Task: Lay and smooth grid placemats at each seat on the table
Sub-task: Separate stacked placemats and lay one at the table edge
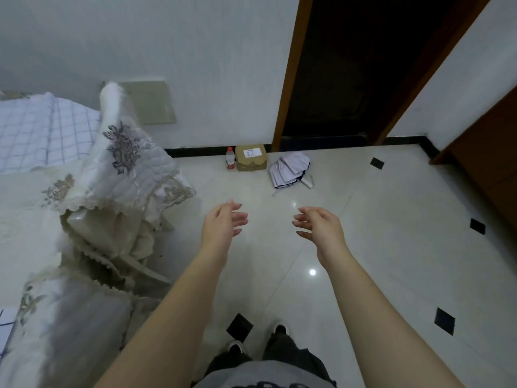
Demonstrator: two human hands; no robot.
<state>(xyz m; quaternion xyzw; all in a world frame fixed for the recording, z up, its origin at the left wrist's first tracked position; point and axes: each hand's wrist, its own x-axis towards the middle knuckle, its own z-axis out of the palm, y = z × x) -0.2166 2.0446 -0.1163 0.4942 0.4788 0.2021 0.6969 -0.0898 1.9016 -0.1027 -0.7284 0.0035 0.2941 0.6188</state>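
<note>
Both hands, left point(222, 224) and right point(319, 225), are held out empty, fingers spread, above the floor point(377, 219); a grid placemat point(36, 133) is seen on the tabletop point(16, 197).

A glossy tiled floor point(363, 247) is seen; along its far edge a bottle point(230, 158), a cardboard box point(251, 157) and a folded umbrella point(291, 170) are laid.

A home dining room, it seems: glossy cream floor tiles point(377, 219) with small black diamond insets, white plaster walls, a wood-framed doorway point(291, 79) onto a dark room. Chairs wear quilted, embroidered lace-edged covers point(126, 163) (household linen), and a cardboard parcel point(251, 157), bottle point(230, 158) and folded umbrella point(291, 170) lie by the skirting.
</note>
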